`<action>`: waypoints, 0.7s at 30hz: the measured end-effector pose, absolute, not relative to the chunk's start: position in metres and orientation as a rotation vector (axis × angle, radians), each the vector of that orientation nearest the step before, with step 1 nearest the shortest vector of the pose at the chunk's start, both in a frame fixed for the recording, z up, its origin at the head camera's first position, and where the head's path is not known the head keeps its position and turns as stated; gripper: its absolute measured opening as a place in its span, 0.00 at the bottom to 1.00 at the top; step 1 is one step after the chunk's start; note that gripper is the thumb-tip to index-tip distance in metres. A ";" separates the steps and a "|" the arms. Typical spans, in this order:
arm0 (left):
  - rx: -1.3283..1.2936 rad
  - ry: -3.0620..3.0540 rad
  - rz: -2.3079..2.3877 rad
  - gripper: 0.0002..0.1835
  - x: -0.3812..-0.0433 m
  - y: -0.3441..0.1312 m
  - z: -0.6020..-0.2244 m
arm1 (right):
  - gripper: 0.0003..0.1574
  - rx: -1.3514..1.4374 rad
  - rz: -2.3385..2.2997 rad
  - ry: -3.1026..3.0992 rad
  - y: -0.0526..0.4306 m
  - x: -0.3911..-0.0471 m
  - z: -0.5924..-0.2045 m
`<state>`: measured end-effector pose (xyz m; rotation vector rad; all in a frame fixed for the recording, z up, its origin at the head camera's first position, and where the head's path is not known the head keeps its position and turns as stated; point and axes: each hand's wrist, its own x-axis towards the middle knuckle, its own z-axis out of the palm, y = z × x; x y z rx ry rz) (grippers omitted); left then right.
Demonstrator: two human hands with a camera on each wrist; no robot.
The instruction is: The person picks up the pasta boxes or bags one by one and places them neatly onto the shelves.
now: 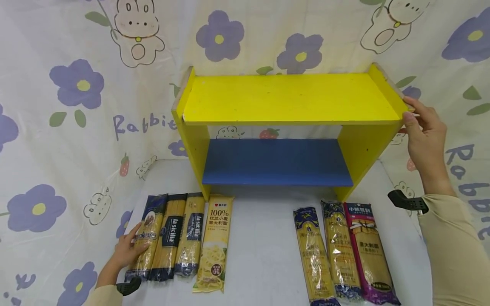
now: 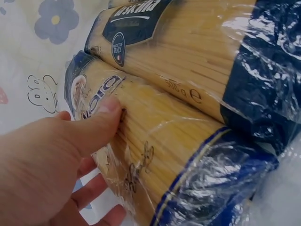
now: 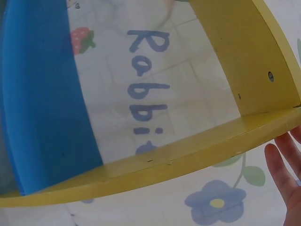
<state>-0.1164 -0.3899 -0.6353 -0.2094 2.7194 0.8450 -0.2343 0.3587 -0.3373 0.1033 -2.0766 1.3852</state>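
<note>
My left hand [image 1: 128, 250] holds the outermost spaghetti pack [image 1: 147, 242], which has blue ends. In the left wrist view, its thumb [image 2: 106, 117] lies on top of the wrapper, with the fingers along the pack's side. Next to it lie two packs with dark blue labels [image 1: 170, 231] [image 1: 194, 231] and a pale yellow pasta pack [image 1: 214, 242]. My right hand [image 1: 426, 131] touches the upper right corner of a yellow shelf unit [image 1: 291, 97]; in the right wrist view, its fingers [image 3: 277, 165] are straight against the panel's outer side.
A blue board [image 1: 275, 163] spans the shelf unit's lower part. Right of centre on the white table [image 1: 264, 242] lie two blue-and-gold pasta packs [image 1: 314, 255] [image 1: 340, 250] and a red-and-purple one [image 1: 371, 255]. A patterned cloth [image 1: 245, 25] hangs behind and at both sides.
</note>
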 end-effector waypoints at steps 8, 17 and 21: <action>-0.137 2.714 0.883 0.49 -0.124 -0.397 -0.637 | 0.23 0.085 1.366 -2.089 0.358 -0.235 -0.338; -0.052 2.502 1.046 0.55 -0.136 -0.411 -0.636 | 0.23 0.089 1.337 -2.092 0.355 -0.236 -0.338; -0.047 2.433 1.129 0.55 -0.138 -0.413 -0.634 | 0.23 0.078 1.350 -2.086 0.357 -0.236 -0.340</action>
